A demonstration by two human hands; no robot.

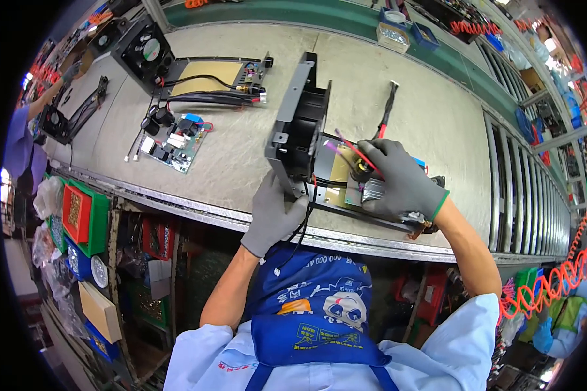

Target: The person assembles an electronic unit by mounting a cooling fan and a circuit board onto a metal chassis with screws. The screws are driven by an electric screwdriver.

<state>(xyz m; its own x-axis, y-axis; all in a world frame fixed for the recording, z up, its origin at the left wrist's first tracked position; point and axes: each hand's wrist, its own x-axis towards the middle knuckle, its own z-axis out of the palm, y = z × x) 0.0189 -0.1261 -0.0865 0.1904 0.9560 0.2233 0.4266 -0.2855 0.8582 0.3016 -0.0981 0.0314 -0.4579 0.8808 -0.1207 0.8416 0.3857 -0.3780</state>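
Both my hands wear grey gloves. My left hand (274, 212) grips the near lower corner of a black metal chassis, thumb bent and fingertips partly hidden. The chassis's upright panel carries a black fan (312, 124), and its flat base reaches right along the table edge. Over that base, my right hand (404, 179) is closed on a circuit board (372, 189), mostly covered by the glove. Red and purple wires (352, 148) stick up beside its fingers. A black cable with a white connector (391, 98) lies beyond the hand. Thin black leads (301, 228) hang over the table's front edge.
Left on the metal table (241, 153) lie a loose circuit board (176, 143) and another fan chassis (209, 75). A co-worker's arm (49, 91) is at far left. Parts bins (85, 215) stand below the edge. A roller conveyor (518, 189) adjoins on the right.
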